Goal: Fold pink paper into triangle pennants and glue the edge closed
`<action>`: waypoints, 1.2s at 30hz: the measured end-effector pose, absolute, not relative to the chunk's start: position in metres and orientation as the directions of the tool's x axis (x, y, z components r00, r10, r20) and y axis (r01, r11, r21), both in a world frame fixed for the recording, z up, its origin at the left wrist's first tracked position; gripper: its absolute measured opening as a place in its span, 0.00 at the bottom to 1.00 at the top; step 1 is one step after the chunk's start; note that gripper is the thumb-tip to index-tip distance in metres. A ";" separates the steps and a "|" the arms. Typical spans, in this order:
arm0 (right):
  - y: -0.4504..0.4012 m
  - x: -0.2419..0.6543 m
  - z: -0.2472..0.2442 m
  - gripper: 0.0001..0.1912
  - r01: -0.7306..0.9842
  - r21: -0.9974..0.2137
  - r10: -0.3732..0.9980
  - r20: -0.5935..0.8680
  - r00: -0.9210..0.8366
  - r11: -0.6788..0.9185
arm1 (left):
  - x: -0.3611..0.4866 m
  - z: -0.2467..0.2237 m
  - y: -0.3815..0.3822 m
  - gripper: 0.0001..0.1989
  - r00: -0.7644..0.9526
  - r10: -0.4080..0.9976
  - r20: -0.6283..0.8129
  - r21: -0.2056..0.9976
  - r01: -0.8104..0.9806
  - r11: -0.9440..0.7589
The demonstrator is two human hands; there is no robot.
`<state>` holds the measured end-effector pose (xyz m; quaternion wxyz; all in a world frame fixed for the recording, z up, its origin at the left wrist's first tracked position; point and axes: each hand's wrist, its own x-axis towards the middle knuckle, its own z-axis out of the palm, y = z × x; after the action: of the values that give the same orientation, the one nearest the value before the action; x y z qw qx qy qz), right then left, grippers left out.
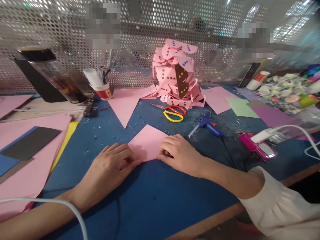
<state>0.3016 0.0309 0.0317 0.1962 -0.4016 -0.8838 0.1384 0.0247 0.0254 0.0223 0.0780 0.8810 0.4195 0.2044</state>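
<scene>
One pink sheet [147, 141], blue tabletop [155, 196]; perforated screen [62, 23] behind.

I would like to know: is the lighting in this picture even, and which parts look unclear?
All in the head view: lighting uneven, bright glints on the perforated panel; soft shadow on the pink paper beside the left hand; scraps at far right look soft; two pixelated patches near the top.

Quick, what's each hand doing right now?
Left hand: closed, holding the small pink paper at its left.
Right hand: closed, holding its right side.
</scene>
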 end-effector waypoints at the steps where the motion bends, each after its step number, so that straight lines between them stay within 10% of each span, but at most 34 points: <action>1: 0.031 0.301 0.032 0.11 0.657 -0.402 0.765 0.237 -0.599 0.638 | 0.024 0.023 0.025 0.15 0.564 0.774 0.286 0.314 0.708 -0.632; 36: 0.031 0.301 0.032 0.11 0.667 -0.409 0.775 0.208 -0.596 0.623 | -0.006 0.026 0.012 0.13 0.472 0.861 0.190 0.311 0.803 -0.509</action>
<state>0.3015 0.0306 0.0322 0.1858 -0.4091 -0.8814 0.1457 -0.0056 0.0120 0.0257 0.0894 0.8532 0.4876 0.1625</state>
